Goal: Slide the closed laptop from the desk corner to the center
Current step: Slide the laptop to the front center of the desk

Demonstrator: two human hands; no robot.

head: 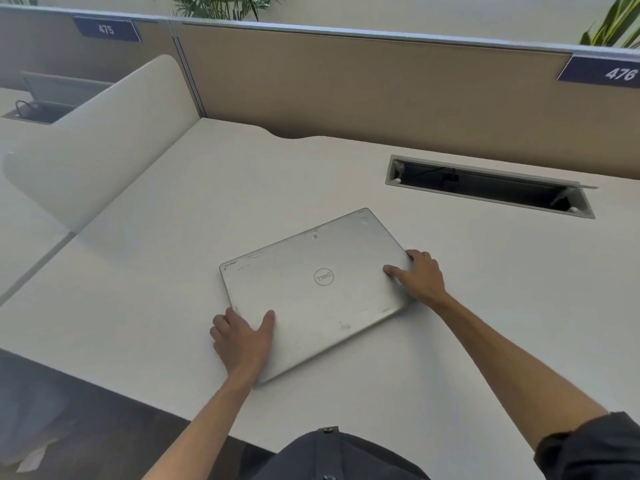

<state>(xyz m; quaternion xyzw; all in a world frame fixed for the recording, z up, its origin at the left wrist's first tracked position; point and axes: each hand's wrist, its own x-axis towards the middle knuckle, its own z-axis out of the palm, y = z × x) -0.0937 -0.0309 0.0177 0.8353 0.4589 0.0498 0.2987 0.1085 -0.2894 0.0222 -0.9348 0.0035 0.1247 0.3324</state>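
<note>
The round logo [323, 276] on the lid reads "DELL", upside down and skewed from where I stand. On the partition [346, 81] behind the desk, two dark blue tags carry white numbers: "475" [106, 29] at the far left and "476" [620, 73] at the far right.

The laptop [311, 289] is closed and lies flat on the white desk [173, 271], roughly in the middle of the surface in front of me, well away from the back partition. It sits askew: its long axis runs from my near left up toward the far right, so one corner points at the cable slot [485, 185] and the opposite corner points back at me.

My left hand [242, 341] is on the near left corner, thumb lying on top of the lid, fingers curled around the edge; I am gripping that corner. My right hand [422, 275] clasps the right-hand short edge, thumb flat on the lid and fingers wrapped over the side.

The lid is brushed silver metal, scuffed and scratched, with rounded corners. The desk top is smooth and matt, with a wavy cut-out along its back edge. The cable slot is a long rectangular opening with a grey metal frame and a dark inside. The partition is tan fabric with a pale grey rail on top. A curved cream divider [104, 140] stands at the left side of the desk.
</note>
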